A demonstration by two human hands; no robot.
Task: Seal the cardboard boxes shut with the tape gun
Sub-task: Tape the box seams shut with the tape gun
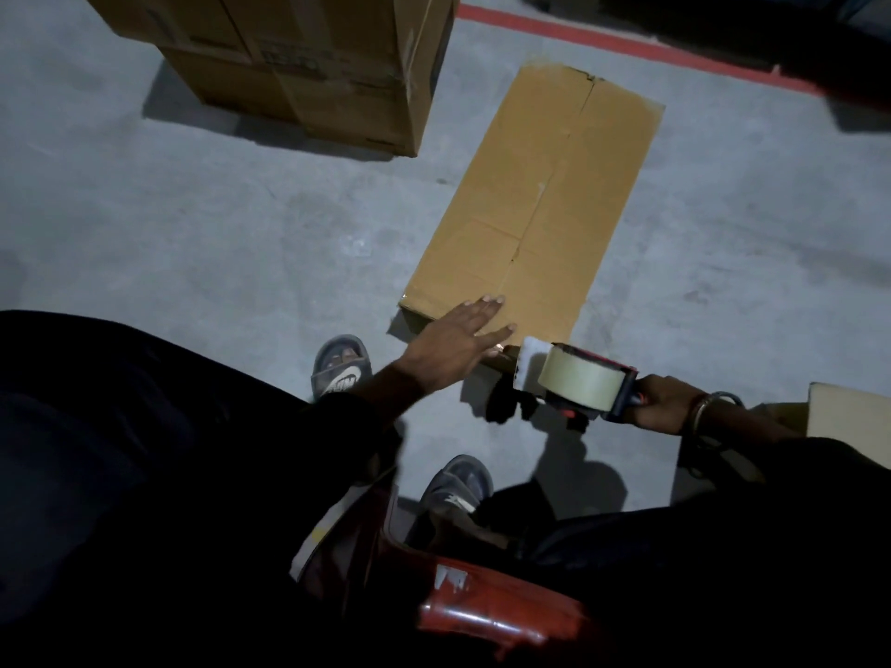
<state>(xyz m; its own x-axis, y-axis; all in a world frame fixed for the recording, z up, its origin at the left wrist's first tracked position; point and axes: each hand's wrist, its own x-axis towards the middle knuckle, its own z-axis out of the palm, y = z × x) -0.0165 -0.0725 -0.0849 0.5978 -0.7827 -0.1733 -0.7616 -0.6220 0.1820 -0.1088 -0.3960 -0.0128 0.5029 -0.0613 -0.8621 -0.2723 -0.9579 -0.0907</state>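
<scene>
Boxes: 1 flat-lying cardboard box (535, 204) on grey floor (193, 224), flaps closed, centre seam running lengthwise; stack of bigger cartons (308, 65) top left, well apart; edge of 1 more box (848, 417) at right. Left hand (463, 337), fingers straight, palm down, presses near end of the flat box. Right hand (668, 407) grips handle of 1 tape gun (573, 383) w/ 1 tape roll, nose at box's near edge. 2 sandalled feet (340, 366) below. 1 red line (627, 45) on floor behind.
</scene>
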